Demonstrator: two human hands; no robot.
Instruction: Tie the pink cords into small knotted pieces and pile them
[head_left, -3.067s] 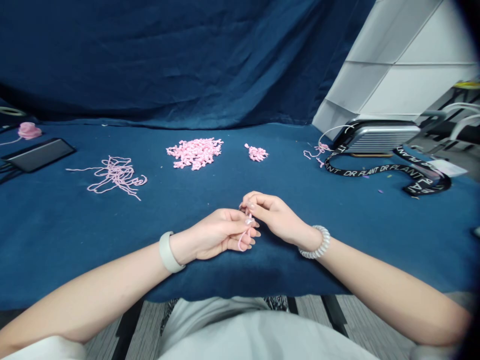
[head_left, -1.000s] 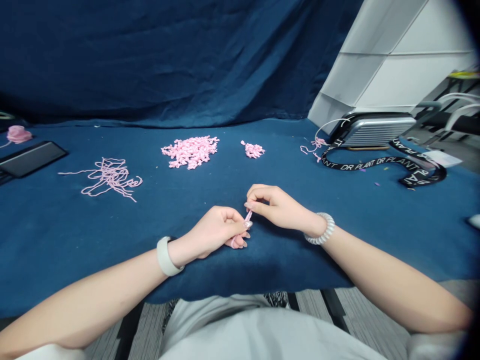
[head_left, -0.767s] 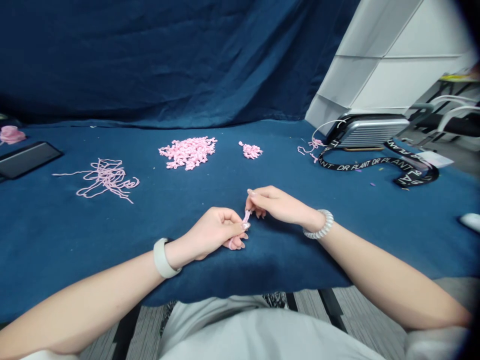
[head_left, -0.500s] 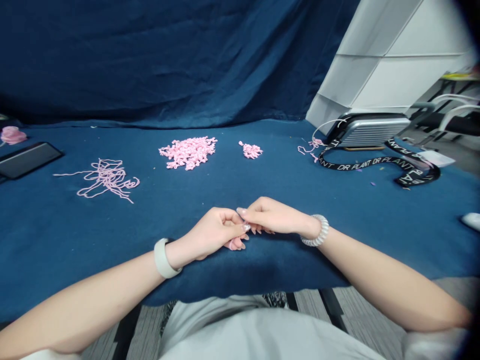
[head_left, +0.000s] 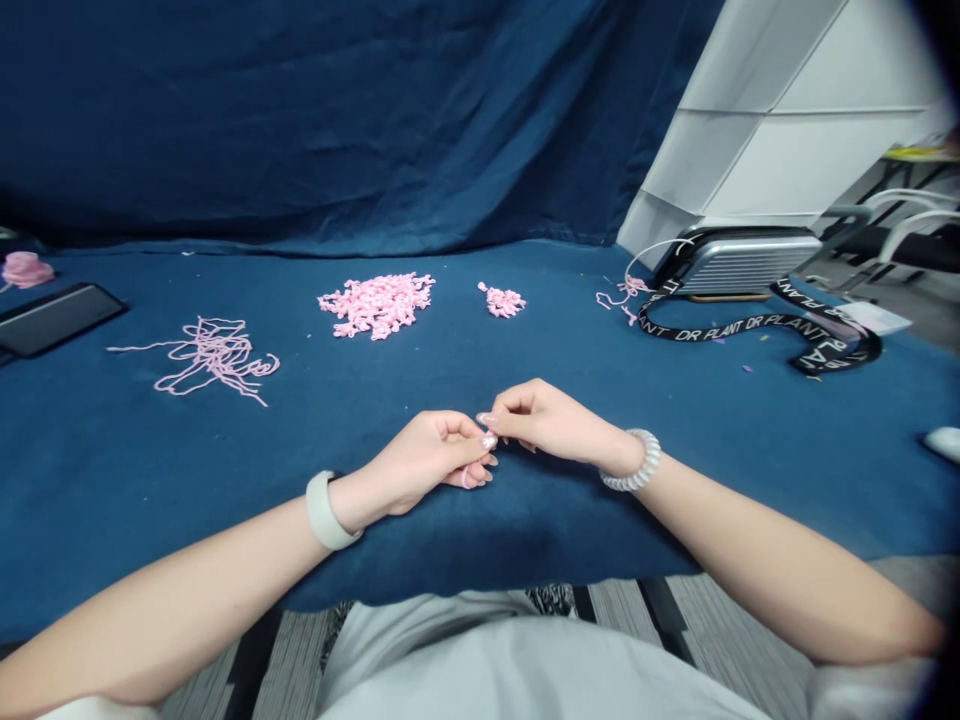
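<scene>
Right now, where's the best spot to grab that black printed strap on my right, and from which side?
Probably its straight near run, along the lettering: pinch the black strap there from above, across its width. It lies flat on the blue cloth, clear of the silver case, while its ends curl or fold.

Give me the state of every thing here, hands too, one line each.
left hand: fingers curled, pinching the pink cord piece.
right hand: fingertips pinched on the same piece.
pink cord piece: held between both hands, mostly hidden.
loose cord: tangled, lying flat.
large knot pile: heaped, untouched.
small knot pile: heaped, separate.
black strap: curled, lying flat.
phone: screen dark, lying flat.
</scene>
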